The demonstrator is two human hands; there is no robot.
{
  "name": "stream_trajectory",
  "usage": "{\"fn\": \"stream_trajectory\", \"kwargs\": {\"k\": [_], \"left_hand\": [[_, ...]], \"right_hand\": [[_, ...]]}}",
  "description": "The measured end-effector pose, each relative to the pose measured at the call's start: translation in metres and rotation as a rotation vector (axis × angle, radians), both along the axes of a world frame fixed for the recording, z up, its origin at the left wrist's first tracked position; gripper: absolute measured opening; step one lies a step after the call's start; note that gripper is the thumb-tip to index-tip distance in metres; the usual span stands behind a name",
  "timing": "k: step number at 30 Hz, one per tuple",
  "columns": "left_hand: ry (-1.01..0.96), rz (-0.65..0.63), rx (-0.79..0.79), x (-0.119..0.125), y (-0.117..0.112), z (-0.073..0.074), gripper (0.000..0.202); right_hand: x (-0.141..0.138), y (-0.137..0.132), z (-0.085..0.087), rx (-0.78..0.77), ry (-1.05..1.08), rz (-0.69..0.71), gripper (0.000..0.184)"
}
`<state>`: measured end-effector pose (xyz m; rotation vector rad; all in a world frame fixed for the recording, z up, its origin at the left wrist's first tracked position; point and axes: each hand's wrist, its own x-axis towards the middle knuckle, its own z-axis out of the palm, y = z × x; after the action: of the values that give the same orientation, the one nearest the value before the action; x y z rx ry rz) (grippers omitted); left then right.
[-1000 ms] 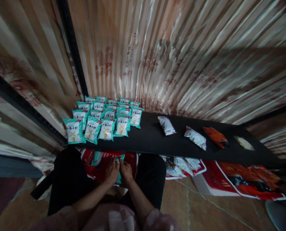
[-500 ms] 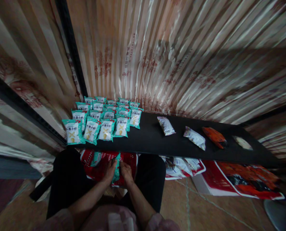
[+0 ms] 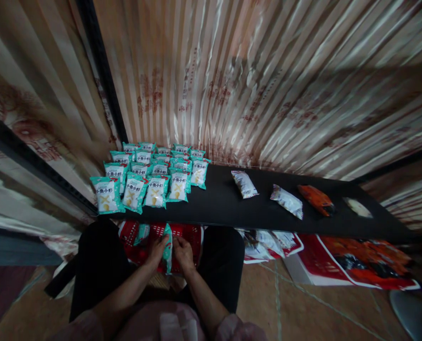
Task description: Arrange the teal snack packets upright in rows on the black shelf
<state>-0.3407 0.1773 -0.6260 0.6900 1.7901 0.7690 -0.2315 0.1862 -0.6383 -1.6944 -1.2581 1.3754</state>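
Between my knees, over a red basket [image 3: 193, 237], my left hand [image 3: 157, 252] grips a teal snack bag [image 3: 167, 251] turned edge-on. My right hand [image 3: 183, 253] is at the bag's right side, its fingers pinched together against it; whether they grip the bag is hard to make out. Another teal snack bag [image 3: 142, 234] lies inside the basket to the left. Above, on the black shelf [image 3: 218, 203], stand rows of teal and white snack bags [image 3: 156, 191], upright and facing me.
Farther right on the shelf lie two white packets [image 3: 244, 183], an orange packet [image 3: 316, 199] and a pale item [image 3: 357, 207]. Below the shelf are a basket of white packets [image 3: 267, 244] and a red basket of orange packets [image 3: 370, 260]. A dark post [image 3: 102, 71] rises at left.
The bag in my hands has been turned more edge-on and shifted slightly left. My left hand has moved a little left with it. The shelf's bags stay as they were.
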Motion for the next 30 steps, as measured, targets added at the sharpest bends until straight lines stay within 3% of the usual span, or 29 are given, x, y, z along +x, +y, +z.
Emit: {"fn": "stream_trajectory", "kwargs": {"k": [4, 12, 19, 30], "left_hand": [[-0.138, -0.011, 0.012, -0.003, -0.004, 0.003, 0.038], [-0.322, 0.118, -0.018, -0.005, -0.007, 0.004, 0.052], [-0.424, 0.180, -0.036, -0.005, -0.011, 0.017, 0.036], [-0.536, 0.232, -0.095, -0.007, -0.011, 0.011, 0.020]], "right_hand": [[-0.004, 0.000, 0.009, 0.021, -0.106, -0.006, 0.031], [-0.007, -0.004, 0.018, 0.117, -0.175, 0.081, 0.033], [-0.006, -0.007, 0.011, 0.095, -0.165, 0.025, 0.033], [0.006, -0.009, -0.005, 0.134, -0.028, -0.108, 0.033]]}}
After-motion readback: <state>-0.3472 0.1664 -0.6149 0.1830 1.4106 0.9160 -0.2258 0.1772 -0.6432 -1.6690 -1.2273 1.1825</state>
